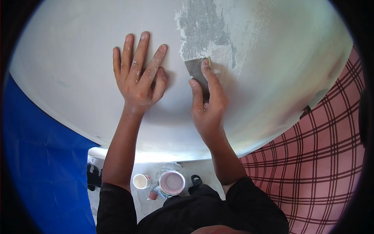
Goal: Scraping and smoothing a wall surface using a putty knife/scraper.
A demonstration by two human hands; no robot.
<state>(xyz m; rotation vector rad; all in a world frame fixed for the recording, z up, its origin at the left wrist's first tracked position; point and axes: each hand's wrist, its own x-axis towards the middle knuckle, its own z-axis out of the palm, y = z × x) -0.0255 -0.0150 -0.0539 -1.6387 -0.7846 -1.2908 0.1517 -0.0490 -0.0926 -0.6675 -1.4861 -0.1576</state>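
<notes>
A large pale curved panel (70,58) fills the upper view, with a rough grey patch of filler (198,27) at upper centre and right. My left hand (138,74) lies on the smooth part left of the patch, fingers spread, with white specks on the skin. My right hand (210,101) grips a flat metal scraper (191,66), whose blade rests at the lower edge of the grey patch, thumb and fingers around it.
A blue sheet (43,163) hangs at the left and pink checked cloth (311,163) at the right. On the floor (140,206) below are a pink bucket (172,183), a white tub (141,181), a small reddish object (152,195) and dark objects (93,175) at the left.
</notes>
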